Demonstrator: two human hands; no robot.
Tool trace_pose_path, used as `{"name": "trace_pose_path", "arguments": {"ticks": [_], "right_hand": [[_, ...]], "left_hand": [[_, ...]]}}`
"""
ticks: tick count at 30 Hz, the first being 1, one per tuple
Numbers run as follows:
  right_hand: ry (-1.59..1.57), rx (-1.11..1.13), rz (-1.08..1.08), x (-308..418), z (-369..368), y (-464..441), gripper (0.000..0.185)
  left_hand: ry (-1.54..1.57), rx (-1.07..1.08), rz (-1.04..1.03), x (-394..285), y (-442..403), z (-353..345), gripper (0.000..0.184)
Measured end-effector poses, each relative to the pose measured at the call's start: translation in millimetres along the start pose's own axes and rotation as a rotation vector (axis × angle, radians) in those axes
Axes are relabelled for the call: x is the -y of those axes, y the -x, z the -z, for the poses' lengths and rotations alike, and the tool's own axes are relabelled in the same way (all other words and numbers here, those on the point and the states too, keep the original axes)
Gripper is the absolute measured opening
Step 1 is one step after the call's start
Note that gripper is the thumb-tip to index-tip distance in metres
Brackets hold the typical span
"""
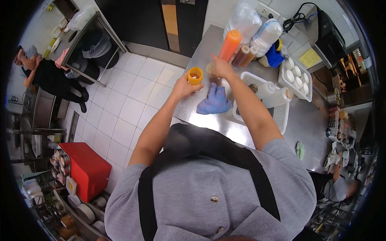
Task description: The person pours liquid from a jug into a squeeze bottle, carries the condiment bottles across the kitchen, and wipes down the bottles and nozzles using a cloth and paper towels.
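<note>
Curling round a yellow container (195, 80), the left grip (185, 86) clasps it; how the right grip (220, 67) closes is unclear.

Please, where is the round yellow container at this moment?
In the head view, the round yellow container is in the left hand, above the picture's centre, with the crumpled blue cloth on the shiny steel counter to its lower right.

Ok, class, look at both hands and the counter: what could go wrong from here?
1. The left hand holds an open-topped orange container that appears close to the edge of the counter; a slip might spill its contents.
2. The right hand is close to a tall orange bottle, so a careless move could knock it.
3. The crumpled blue cloth lies near both forearms and might get dragged.
</note>
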State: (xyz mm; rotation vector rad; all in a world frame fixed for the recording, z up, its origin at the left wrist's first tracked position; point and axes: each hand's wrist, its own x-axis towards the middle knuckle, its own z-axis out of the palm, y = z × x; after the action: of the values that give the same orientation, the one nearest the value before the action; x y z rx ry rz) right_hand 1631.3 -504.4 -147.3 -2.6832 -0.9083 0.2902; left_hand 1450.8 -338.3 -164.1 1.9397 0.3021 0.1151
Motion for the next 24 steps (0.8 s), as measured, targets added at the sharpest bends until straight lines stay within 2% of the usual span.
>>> {"name": "trace_pose_path", "arguments": {"ticks": [3, 6, 8, 9, 11, 12, 13, 16, 18, 20, 21, 24], "right_hand": [[0.028, 0.022, 0.107, -4, 18, -2, 0.087], [-0.097, -0.028, 0.166, 1, 57, 1, 0.088], [-0.156, -0.219, 0.151, 2, 69, 1, 0.077], [-0.156, -0.211, 0.167, 3, 71, 2, 0.077], [-0.446, -0.365, 0.16, 27, 76, 0, 0.059], [-0.557, -0.466, 0.203, 43, 80, -3, 0.048], [-0.678, -0.536, 0.246, 67, 80, 0, 0.044], [-0.957, -0.647, 0.341, 157, 70, 23, 0.034], [-1.113, -0.637, 0.368, 207, 56, 49, 0.028], [-1.236, -0.553, 0.388, 244, 30, 82, 0.024], [-1.281, -0.497, 0.356, 255, 13, 97, 0.023], [-1.285, -0.221, 0.469, 291, -52, 141, 0.021]], "left_hand": [[0.055, -0.004, 0.036, -11, 9, 2, 0.074], [0.052, -0.05, 0.046, -13, 13, 4, 0.069], [0.07, -0.054, 0.057, -15, 19, 9, 0.066], [0.084, -0.056, 0.059, -16, 23, 12, 0.063], [0.118, -0.043, 0.122, -1, 31, 16, 0.064], [0.076, -0.071, 0.051, 5, 38, 15, 0.065], [0.112, -0.114, 0.085, 4, 51, 15, 0.066], [0.173, -0.229, -0.08, 6, 96, 38, 0.058], [0.183, -0.318, -0.101, -1, 130, 53, 0.058], [0.213, -0.383, -0.027, -17, 176, 75, 0.058], [0.201, -0.456, -0.009, -16, 197, 81, 0.058], [0.095, -0.566, 0.048, -7, 274, 107, 0.059]]}}
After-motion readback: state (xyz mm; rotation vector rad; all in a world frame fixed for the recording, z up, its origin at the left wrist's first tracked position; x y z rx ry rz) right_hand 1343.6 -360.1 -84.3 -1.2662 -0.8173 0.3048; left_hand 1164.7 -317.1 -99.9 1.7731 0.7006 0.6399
